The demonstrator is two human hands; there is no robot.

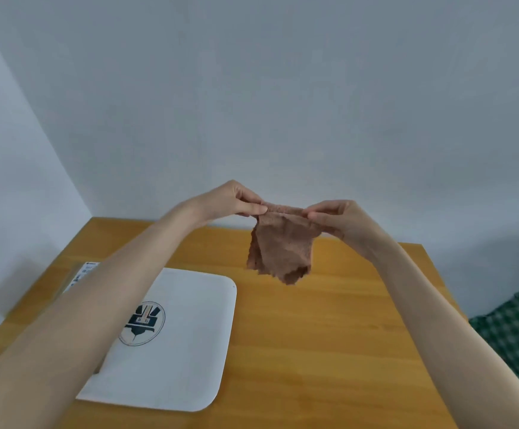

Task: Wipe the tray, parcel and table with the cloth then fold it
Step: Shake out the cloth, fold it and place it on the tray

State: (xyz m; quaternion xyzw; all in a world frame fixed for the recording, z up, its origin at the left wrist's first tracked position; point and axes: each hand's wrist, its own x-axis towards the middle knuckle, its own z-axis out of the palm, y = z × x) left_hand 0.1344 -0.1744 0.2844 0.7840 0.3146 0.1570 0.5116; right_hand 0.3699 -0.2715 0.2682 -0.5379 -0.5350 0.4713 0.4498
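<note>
Table (313, 335) of yellow wood fills the lower part of the view and carries the other things. On its left half, toward the front edge, lies the white tray (190, 360) with a round dark emblem. Behind the tray, at the left edge of the table, a flat packet with a printed label shows. I take it for the parcel (81, 274).

The brown cloth (279, 249) is not on the table. It hangs in the air over the back half, near the middle. Your left hand (233, 201) pinches one end of its top edge between thumb and fingers, and your right hand (341, 219) pinches the other end. The hands are near each other, so the top edge is bunched.

I judge that you are opening the cloth for a fold. Draw the hands apart until the top edge is straight, let the lower part hang free, then bring corner to corner, or lay it flat on the bare wood to the right of the tray.

Your left forearm covers most of the parcel, so its shape is unclear. The lower edge of the cloth is crumpled, and I cannot tell if it is one layer or two. Whether the surfaces are wiped does not show. The picture cuts off the front of the table.
</note>
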